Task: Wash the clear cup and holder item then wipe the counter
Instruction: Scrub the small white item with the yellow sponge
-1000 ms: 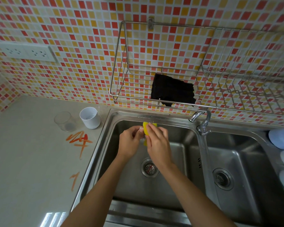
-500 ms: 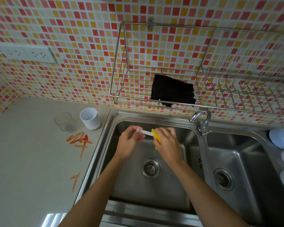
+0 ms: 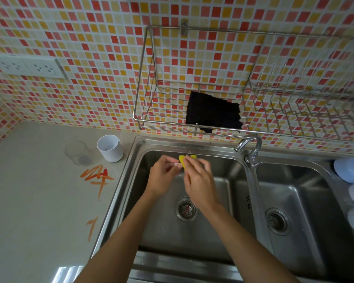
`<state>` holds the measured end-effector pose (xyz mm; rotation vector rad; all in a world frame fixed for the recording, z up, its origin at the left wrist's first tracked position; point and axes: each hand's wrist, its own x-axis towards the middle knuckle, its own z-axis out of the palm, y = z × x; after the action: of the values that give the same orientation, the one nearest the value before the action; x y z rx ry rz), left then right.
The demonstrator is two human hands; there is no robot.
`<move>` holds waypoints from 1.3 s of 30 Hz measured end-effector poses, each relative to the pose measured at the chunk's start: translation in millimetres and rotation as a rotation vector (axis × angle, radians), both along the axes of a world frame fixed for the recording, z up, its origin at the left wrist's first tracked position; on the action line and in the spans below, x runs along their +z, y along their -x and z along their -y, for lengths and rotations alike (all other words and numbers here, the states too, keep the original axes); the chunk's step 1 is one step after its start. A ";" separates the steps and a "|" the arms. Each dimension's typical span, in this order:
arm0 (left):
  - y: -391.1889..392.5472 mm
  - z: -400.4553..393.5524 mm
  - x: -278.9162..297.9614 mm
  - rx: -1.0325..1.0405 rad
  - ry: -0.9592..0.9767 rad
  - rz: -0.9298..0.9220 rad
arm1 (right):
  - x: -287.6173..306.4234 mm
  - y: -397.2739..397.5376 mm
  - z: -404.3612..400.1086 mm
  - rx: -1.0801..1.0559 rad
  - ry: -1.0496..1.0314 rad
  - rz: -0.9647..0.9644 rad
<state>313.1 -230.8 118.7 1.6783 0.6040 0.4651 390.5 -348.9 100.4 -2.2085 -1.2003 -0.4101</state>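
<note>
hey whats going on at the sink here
A person holds a thin white item in the left hand over the left sink basin and rubs it with a yellow sponge in the right hand. The clear cup and white holder stand on the counter, beside orange smears.

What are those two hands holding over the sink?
The right hand pinches a folded yellow sponge by its lower part. The left hand grips one end of a thin white item, too small to identify.
</note>
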 end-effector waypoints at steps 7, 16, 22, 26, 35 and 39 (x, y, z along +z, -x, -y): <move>2.6 -4.5 4.4 0.021 -0.065 0.009 | 6.0 -12.6 9.7 -0.077 -0.038 -0.028; 1.6 -2.3 5.7 0.034 -0.055 0.018 | 1.8 -14.1 6.3 -0.093 -0.037 -0.072; 2.4 0.1 6.8 -0.035 -0.014 0.011 | -0.2 7.3 9.3 -0.072 -0.064 -0.055; 5.7 8.3 8.8 -0.046 0.020 0.022 | 7.6 4.5 11.4 -0.084 -0.080 -0.004; 13.8 22.1 12.8 -0.052 0.063 0.032 | 12.1 -3.5 44.2 -0.146 -0.018 0.088; 18.7 26.6 15.6 -0.036 0.082 -0.011 | 9.8 -1.6 47.7 -0.129 0.004 0.099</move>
<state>294.4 -257.3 134.3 1.6119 0.5931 0.4002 392.1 -396.6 110.2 -2.3000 -1.1123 -0.5759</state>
